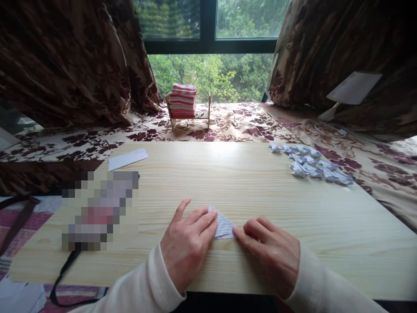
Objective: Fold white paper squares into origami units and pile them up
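Note:
A small folded piece of printed white paper [224,226] lies flat on the pale wooden table [241,182], near its front edge. My left hand [188,244] rests on the paper's left part, fingers stretched out flat and pressing it down. My right hand [271,251] touches the paper's right corner with its fingertips, fingers bent and close together. Both wrists wear white sleeves.
A heap of several folded paper pieces [311,164] lies at the table's far right corner. A white paper slip [127,158] sits at the far left. A blurred-out object [99,211] with a black cord lies front left. A small wooden rack of striped cloth [184,103] stands by the window.

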Tool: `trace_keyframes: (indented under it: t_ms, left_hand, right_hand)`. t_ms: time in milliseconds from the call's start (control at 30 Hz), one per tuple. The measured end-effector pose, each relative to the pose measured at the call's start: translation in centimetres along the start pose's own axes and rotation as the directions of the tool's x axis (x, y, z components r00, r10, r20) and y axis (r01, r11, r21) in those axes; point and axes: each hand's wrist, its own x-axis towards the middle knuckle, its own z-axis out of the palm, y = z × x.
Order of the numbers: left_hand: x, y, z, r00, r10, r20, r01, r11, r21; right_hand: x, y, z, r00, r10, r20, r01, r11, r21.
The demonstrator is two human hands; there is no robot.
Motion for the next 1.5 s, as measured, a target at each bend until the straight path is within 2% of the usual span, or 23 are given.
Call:
trace_keyframes:
  t_ms: [100,300,533,800,1200,1367,1500]
  left_hand:
    - [0.0,0.0,0.0,1.000,-0.007,0.003,0.007,1.000,-0.002]
    - [-0.1,0.2,0.2,1.000,-0.008,0.017,0.007,1.000,0.030]
    - [0.1,0.1,0.2,1.000,-0.021,-0.004,0.021,1.000,-0.006]
    - [0.0,-0.1,0.3,1.000,-0.020,0.002,0.020,1.000,0.002]
    - [-0.1,-0.2,0.2,1.000,-0.009,0.028,0.008,1.000,0.013]
    - [-0.1,-0.5,0.1,0.998,-0.004,0.058,0.005,1.000,-0.009]
    - [0.0,-0.4,0.0,0.998,-0.020,0.054,0.020,1.000,-0.004]
  right_hand:
    - [0.3,-0.2,0.2,0.999,0.019,0.047,-0.017,0.999,-0.036]
    - [3.3,-0.2,0.8,0.994,0.028,0.104,-0.006,0.979,-0.204]
    - [2.8,-0.6,0.7,0.998,-0.017,-0.061,0.002,0.972,-0.235]
    - [4.4,-0.4,1.3,0.997,-0.056,-0.050,0.045,0.980,-0.193]
    - [3.0,-0.7,1.0,0.994,-0.072,-0.087,0.056,0.984,-0.169]
    - [1.0,-1.3,0.7,0.997,-0.043,-0.069,0.029,0.981,-0.191]
    - [-0.9,-1.5,-0.6,1.000,-0.021,-0.021,0.016,0.982,-0.190]
